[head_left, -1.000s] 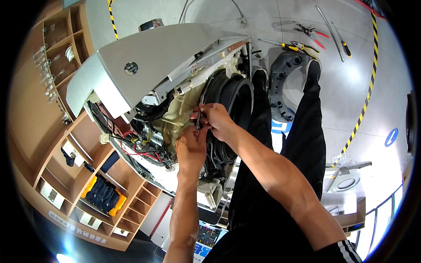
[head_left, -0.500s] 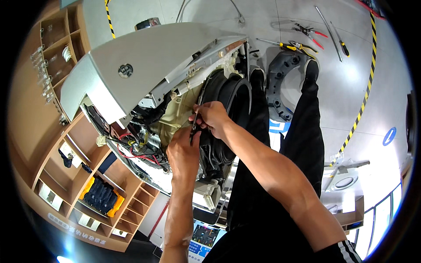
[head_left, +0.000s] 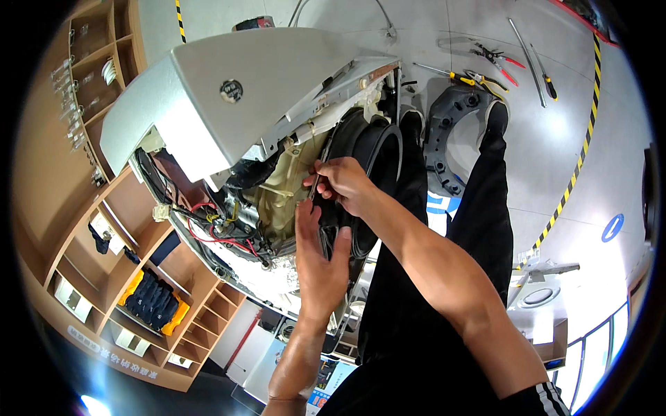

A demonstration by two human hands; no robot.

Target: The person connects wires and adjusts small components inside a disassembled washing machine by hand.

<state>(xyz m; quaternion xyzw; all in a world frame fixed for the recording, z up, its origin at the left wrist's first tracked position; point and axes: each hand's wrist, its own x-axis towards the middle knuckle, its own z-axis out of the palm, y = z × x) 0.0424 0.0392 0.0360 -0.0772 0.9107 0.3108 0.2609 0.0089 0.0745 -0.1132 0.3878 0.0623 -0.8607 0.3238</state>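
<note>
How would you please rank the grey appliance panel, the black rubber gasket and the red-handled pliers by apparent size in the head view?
1. Grey appliance panel
2. Black rubber gasket, partly hidden
3. Red-handled pliers

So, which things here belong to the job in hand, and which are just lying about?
Apparently in the job:
right hand, pinching a thin piece
left hand, spread nearby
black rubber ring
opened machine

Seemingly lying about:
red-handled pliers
yellow-handled pliers
metal rod
folded clothes
</note>
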